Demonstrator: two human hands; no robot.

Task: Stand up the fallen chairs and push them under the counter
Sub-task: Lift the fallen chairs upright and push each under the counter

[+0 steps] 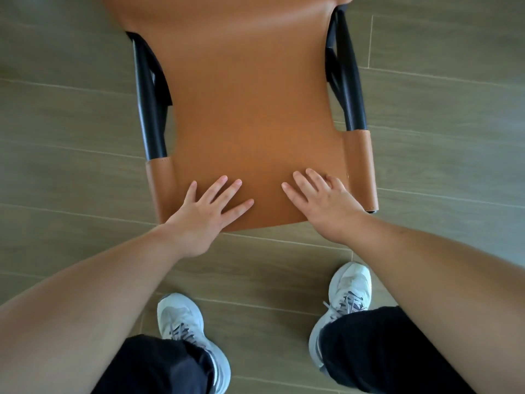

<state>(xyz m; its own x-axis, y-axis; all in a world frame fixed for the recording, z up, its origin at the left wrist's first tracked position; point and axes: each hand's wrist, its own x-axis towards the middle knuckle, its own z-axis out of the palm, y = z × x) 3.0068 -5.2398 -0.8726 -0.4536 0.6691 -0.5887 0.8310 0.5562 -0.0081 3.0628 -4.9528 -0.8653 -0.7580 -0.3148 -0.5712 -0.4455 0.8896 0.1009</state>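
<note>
A person's left hand [203,210] and right hand [321,203] press flat, fingers straight and gripping nothing, on the near edge of a tan leather chair [250,103] over the wood-plank floor [71,115].

**Floor and footwear seen from above**

Grey-brown plank floor [85,115] with thin pale seams running nearly level across the view. Two pale grey laced trainers stand apart on it: left shoe [184,317] at lower centre, right shoe [350,288] further up and to the right. Dark trouser legs [383,348] cover both shoe heels
</note>
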